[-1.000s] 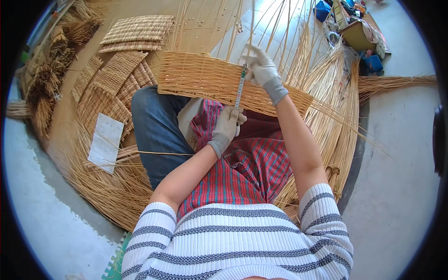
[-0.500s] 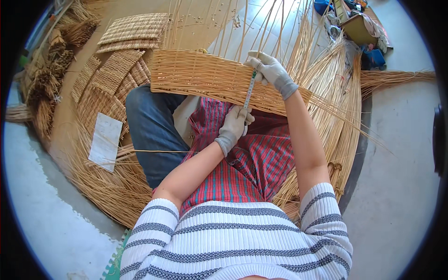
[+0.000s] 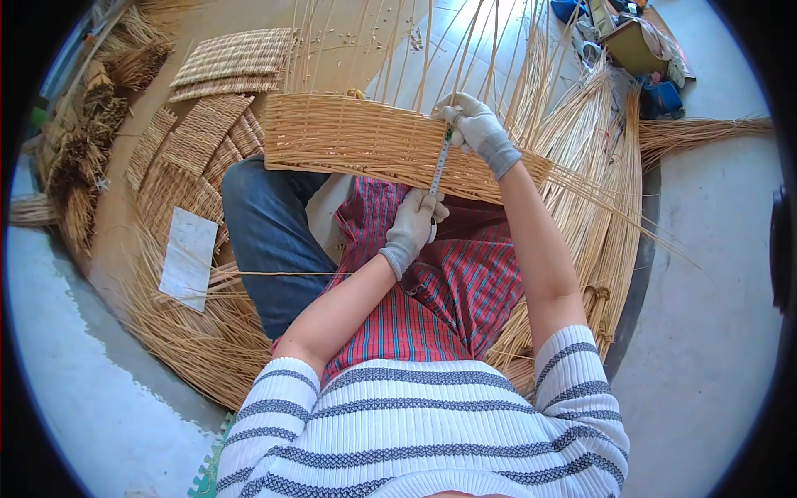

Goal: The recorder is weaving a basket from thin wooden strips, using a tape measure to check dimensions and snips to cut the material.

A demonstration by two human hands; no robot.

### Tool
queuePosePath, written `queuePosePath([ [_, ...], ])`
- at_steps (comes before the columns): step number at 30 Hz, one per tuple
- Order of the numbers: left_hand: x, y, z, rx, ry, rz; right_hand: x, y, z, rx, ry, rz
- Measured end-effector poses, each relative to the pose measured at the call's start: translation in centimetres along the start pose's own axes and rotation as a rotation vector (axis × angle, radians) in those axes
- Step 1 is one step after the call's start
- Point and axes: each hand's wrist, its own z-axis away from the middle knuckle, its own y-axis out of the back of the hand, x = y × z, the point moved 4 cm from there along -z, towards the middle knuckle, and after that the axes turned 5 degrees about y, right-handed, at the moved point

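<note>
A woven wicker panel (image 3: 349,137) lies across my lap, with long unwoven stakes rising from its far edge. Across its width, right of the middle, runs a white tape measure (image 3: 440,162). My left hand (image 3: 413,220), in a pale glove with a grey cuff, is closed around the tape's case at the panel's near edge; the case is mostly hidden. At the far edge my gloved right hand (image 3: 475,124) pinches the tape's greenish end against the weave. Loose strand ends (image 3: 598,187) stick out from the panel's right side.
Finished woven mats (image 3: 203,137) are stacked at the far left beside a white sheet (image 3: 189,257). Bundles of long wicker strands (image 3: 614,207) fan out on the right, more lie lower left. A box with odds and ends (image 3: 635,46) stands far right.
The panel has shifted slightly left and tilted a little, its left end a bit lower. Both hands moved slightly with it, still holding the tape across the weave.
</note>
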Motion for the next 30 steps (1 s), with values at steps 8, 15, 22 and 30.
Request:
queuePosePath([
  [8, -0.8, 0.7, -0.5, -0.017, 0.031, 0.026, 0.5, -1.3, 0.6, 0.204, 0.099, -0.123],
  [15, -0.7, 0.8, -0.3, -0.027, 0.069, 0.082, 0.7, -2.0, 1.2, 0.286, 0.176, -0.194],
  [22, -1.5, 1.9, -1.0, -0.027, 0.090, 0.146, -0.6, -1.1, -0.5, 0.099, 0.082, 0.061],
  [30, -1.1, 0.5, 0.0, -0.028, 0.113, 0.138, 1.8, -2.2, 0.5, 0.359, 0.288, 0.099],
])
